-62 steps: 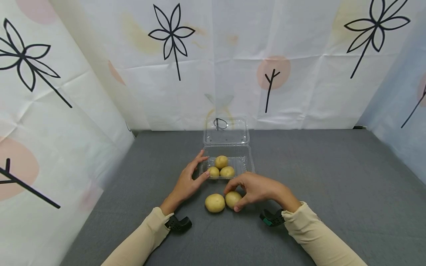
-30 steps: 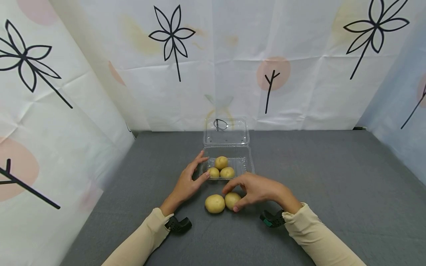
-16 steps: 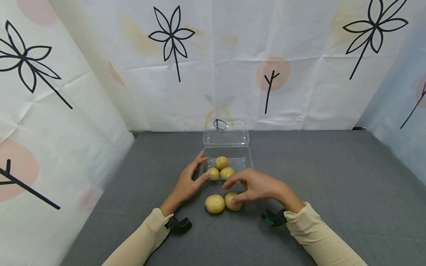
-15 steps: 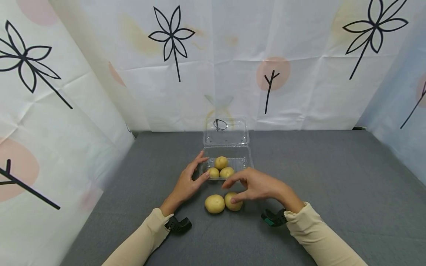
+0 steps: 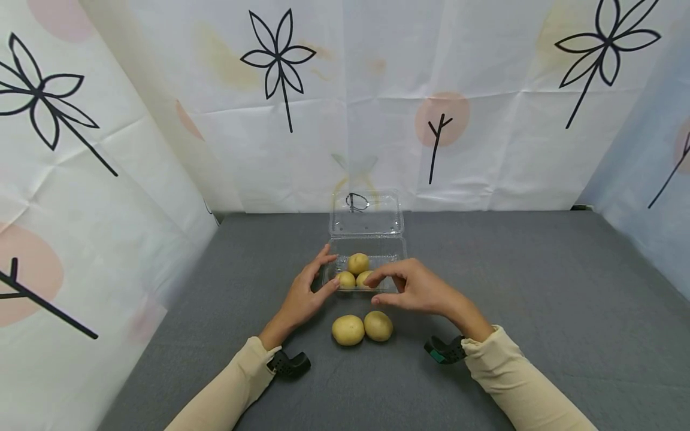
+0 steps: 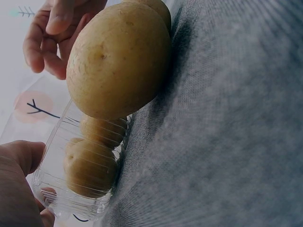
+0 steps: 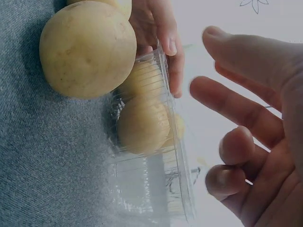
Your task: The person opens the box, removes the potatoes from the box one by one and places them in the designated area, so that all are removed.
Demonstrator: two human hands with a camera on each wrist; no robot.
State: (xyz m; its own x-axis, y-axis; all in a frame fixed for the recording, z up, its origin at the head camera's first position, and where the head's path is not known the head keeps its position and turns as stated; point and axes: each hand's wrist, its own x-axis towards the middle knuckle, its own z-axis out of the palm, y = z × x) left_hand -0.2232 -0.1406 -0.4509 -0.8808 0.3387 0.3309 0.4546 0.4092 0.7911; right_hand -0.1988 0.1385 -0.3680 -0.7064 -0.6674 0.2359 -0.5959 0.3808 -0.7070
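Observation:
My left hand (image 5: 304, 293) lies at the left side of a clear plastic clamshell container (image 5: 393, 263), thumb at its front rim and fingers extended along its side. Three potatoes sit in the container, one potato (image 5: 358, 263) behind two others. In front of it, on the cloth, a larger potato (image 5: 347, 330) and another potato (image 5: 378, 326) lie side by side. Over the container's front right edge hovers my right hand (image 5: 417, 287), nothing between its thumb and fingers. It partly covers the front right potato in the head view. The right wrist view shows that hand's fingers (image 7: 232, 104) loosely bent, apart from everything.
The container's lid (image 5: 366, 214) stands raised at the back, near the patterned white curtain (image 5: 485, 149). Grey cloth (image 5: 512, 281) covers the table. A black wrist strap (image 5: 291, 364) sits on the left wrist, and another strap (image 5: 444, 350) on the right.
My right hand has let go of the right-hand loose potato and risen up and forward toward the container. That potato stays on the cloth. My left hand has not visibly moved.

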